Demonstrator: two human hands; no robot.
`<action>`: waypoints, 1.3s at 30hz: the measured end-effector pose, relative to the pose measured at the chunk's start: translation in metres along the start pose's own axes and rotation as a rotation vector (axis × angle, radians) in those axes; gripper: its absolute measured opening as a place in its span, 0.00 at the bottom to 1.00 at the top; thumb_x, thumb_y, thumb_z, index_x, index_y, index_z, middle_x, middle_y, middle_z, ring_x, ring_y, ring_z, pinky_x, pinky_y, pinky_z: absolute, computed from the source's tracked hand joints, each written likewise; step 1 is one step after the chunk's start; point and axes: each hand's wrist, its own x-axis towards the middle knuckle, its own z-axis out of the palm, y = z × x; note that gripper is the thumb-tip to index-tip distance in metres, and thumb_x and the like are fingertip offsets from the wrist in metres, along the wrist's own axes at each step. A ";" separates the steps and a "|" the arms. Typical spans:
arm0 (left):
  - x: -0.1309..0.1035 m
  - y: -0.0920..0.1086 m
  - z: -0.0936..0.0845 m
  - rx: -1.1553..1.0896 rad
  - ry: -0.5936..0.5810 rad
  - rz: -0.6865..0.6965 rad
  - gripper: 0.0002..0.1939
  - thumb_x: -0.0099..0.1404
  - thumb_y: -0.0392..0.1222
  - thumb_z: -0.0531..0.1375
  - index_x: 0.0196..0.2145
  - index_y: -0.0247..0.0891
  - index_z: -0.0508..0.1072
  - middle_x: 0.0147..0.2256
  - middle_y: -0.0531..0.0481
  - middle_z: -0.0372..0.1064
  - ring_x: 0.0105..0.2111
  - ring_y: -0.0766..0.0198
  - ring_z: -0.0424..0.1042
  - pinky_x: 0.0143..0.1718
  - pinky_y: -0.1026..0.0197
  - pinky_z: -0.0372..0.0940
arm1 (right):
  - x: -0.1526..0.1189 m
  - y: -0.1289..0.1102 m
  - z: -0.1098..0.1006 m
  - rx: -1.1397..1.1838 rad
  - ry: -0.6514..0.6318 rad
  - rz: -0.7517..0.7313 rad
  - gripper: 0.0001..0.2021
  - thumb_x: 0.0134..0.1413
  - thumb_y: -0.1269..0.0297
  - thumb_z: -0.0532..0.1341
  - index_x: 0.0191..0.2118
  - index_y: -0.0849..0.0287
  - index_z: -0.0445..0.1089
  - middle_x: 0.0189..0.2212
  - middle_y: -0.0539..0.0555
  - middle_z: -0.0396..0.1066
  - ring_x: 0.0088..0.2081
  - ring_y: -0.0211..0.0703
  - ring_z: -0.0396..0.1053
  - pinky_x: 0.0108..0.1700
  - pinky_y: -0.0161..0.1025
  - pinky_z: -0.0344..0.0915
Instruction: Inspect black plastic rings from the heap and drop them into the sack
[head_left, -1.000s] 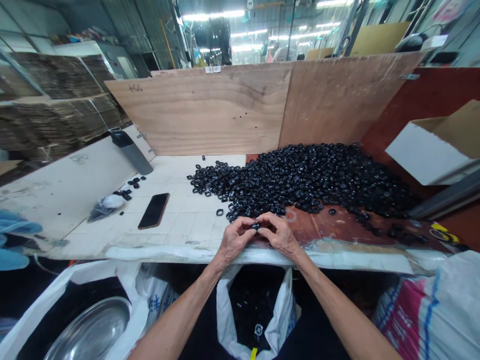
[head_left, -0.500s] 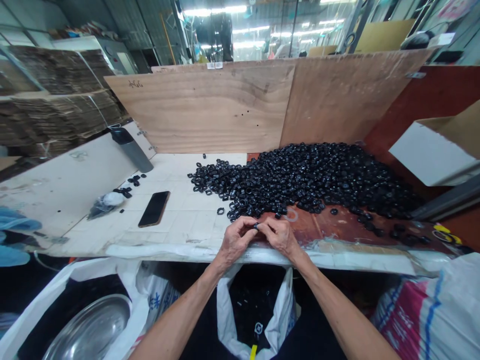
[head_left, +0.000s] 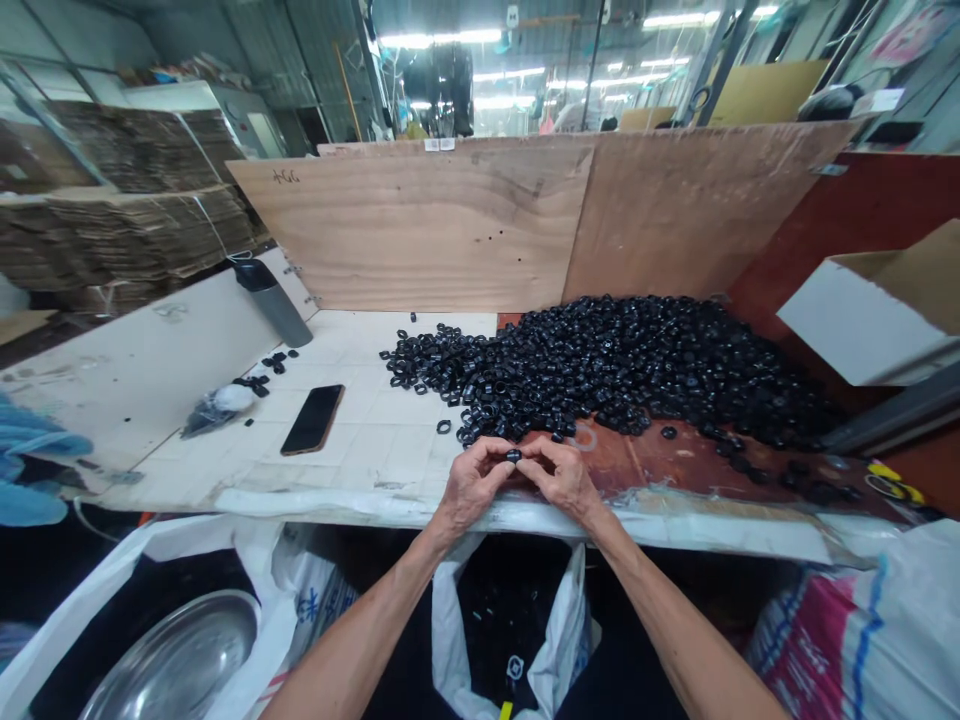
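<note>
Between the fingertips of both hands is a small black ring-like part, held just above the table's front edge. My left hand pinches it from the left, thumb and fingers closed. From the other side my right hand grips it in the same way. Right behind the hands spreads a large pile of small black parts, several of them ring-shaped. One loose black ring lies left of the pile's near edge. Below the hands, an open white sack holds more dark parts.
On the left of the table lie a phone, a dark bottle and a plastic bag. A wooden board closes off the back. A white box juts in at right. A metal bowl sits in a sack lower left.
The view has tilted slightly. The fingertips have shifted a little around the small black part, which now shows more plainly between them.
</note>
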 end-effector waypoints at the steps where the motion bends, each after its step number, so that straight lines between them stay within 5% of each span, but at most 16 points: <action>1: 0.000 0.001 0.000 -0.004 -0.002 -0.002 0.09 0.63 0.40 0.62 0.41 0.37 0.74 0.40 0.47 0.72 0.40 0.61 0.74 0.44 0.58 0.71 | 0.001 0.001 0.001 -0.006 0.002 0.007 0.09 0.60 0.61 0.60 0.31 0.58 0.72 0.25 0.51 0.71 0.26 0.38 0.66 0.30 0.34 0.62; 5: -0.003 0.004 0.003 0.040 -0.007 0.043 0.08 0.63 0.40 0.62 0.40 0.36 0.74 0.40 0.46 0.73 0.40 0.61 0.74 0.44 0.58 0.71 | -0.003 -0.004 0.004 0.080 0.009 0.056 0.06 0.58 0.61 0.60 0.36 0.58 0.70 0.25 0.49 0.69 0.24 0.37 0.66 0.28 0.33 0.62; 11: -0.036 0.001 0.000 0.296 -0.038 0.241 0.09 0.66 0.37 0.58 0.44 0.37 0.73 0.43 0.44 0.73 0.44 0.58 0.73 0.49 0.54 0.68 | -0.038 -0.027 0.015 0.296 -0.028 0.353 0.08 0.58 0.59 0.59 0.36 0.58 0.67 0.19 0.44 0.65 0.18 0.35 0.64 0.22 0.31 0.60; 14: -0.049 0.011 -0.008 0.416 -0.219 0.309 0.10 0.65 0.35 0.57 0.44 0.39 0.73 0.43 0.44 0.73 0.45 0.57 0.73 0.49 0.55 0.68 | -0.045 -0.026 0.009 0.152 -0.061 0.341 0.12 0.60 0.58 0.58 0.28 0.58 0.66 0.15 0.44 0.62 0.17 0.36 0.63 0.23 0.32 0.58; 17: -0.045 0.025 -0.011 0.492 -0.389 0.200 0.03 0.62 0.38 0.62 0.36 0.41 0.74 0.36 0.49 0.75 0.37 0.60 0.74 0.41 0.59 0.68 | -0.033 -0.012 -0.005 -0.202 0.154 0.213 0.15 0.59 0.58 0.60 0.23 0.57 0.64 0.18 0.48 0.64 0.22 0.39 0.65 0.28 0.35 0.61; 19: -0.036 0.025 -0.009 0.544 -0.289 0.129 0.03 0.63 0.39 0.61 0.31 0.40 0.73 0.30 0.51 0.73 0.31 0.63 0.72 0.35 0.61 0.67 | -0.021 0.000 -0.011 -0.356 0.258 0.142 0.08 0.56 0.61 0.62 0.29 0.58 0.68 0.25 0.51 0.68 0.28 0.43 0.68 0.34 0.38 0.64; 22: -0.020 0.011 -0.005 0.655 0.020 0.097 0.04 0.64 0.38 0.57 0.32 0.40 0.70 0.28 0.52 0.69 0.28 0.63 0.70 0.33 0.60 0.65 | -0.009 0.013 -0.011 -0.465 0.184 0.021 0.08 0.55 0.65 0.62 0.41 0.58 0.70 0.37 0.56 0.69 0.37 0.47 0.70 0.40 0.41 0.66; 26: -0.009 -0.012 -0.014 0.852 0.282 0.066 0.07 0.61 0.38 0.59 0.39 0.39 0.69 0.32 0.50 0.68 0.31 0.59 0.70 0.35 0.57 0.66 | -0.003 0.023 -0.001 -0.569 0.120 0.021 0.05 0.60 0.70 0.56 0.35 0.58 0.69 0.38 0.56 0.66 0.33 0.42 0.68 0.35 0.37 0.64; 32: 0.004 -0.017 -0.018 1.059 0.199 -0.001 0.10 0.63 0.40 0.61 0.43 0.41 0.73 0.37 0.47 0.67 0.35 0.57 0.72 0.38 0.57 0.66 | 0.001 0.028 0.003 -0.687 0.105 0.063 0.03 0.60 0.72 0.57 0.34 0.59 0.66 0.35 0.55 0.68 0.34 0.44 0.68 0.34 0.37 0.60; 39: 0.008 -0.013 -0.005 1.153 0.132 -0.010 0.10 0.66 0.43 0.59 0.45 0.43 0.75 0.37 0.46 0.67 0.35 0.56 0.72 0.35 0.58 0.65 | 0.010 0.020 0.008 -0.767 0.090 0.033 0.07 0.61 0.61 0.61 0.42 0.57 0.68 0.40 0.57 0.66 0.35 0.46 0.69 0.33 0.38 0.60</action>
